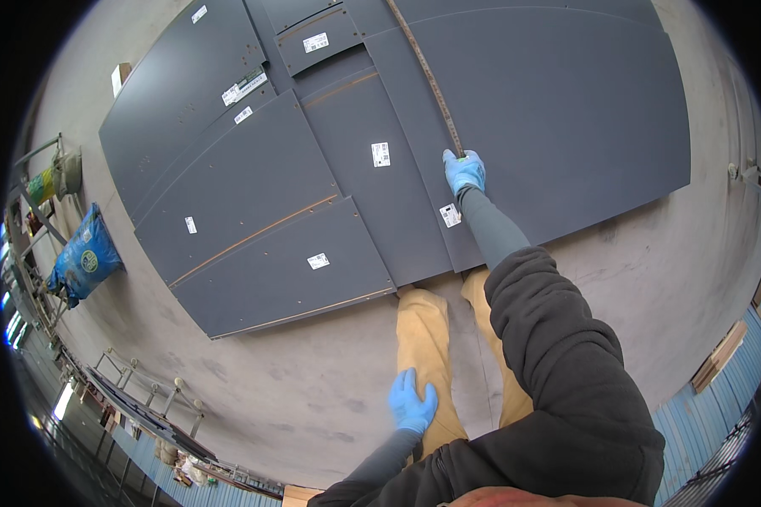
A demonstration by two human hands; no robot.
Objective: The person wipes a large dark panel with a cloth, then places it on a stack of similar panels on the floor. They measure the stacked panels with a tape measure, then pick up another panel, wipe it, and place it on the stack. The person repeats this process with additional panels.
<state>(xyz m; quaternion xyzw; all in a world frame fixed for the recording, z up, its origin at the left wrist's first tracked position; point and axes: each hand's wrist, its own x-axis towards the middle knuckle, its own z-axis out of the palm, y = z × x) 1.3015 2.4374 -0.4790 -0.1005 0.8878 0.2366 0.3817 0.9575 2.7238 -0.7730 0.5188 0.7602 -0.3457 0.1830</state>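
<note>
My right hand (465, 171), in a light blue glove, is closed on the near end of a tape measure, whose case is mostly hidden by the fingers. The tape's long narrow blade (431, 82) runs from the hand to the far edge of the view, across a large dark grey panel (558, 118). My left hand (412, 402), also gloved in blue, rests on my tan trouser leg with its fingers apart and nothing in it. A white label (451, 215) is stuck to the panel just below my right hand.
More dark grey panels (237, 177) with white labels lie overlapping at the left, some with orange-brown edges and small holes. A blue sack (89, 258) and metal racks (156, 393) stand at the far left. Wood pieces (719, 357) lie at the right.
</note>
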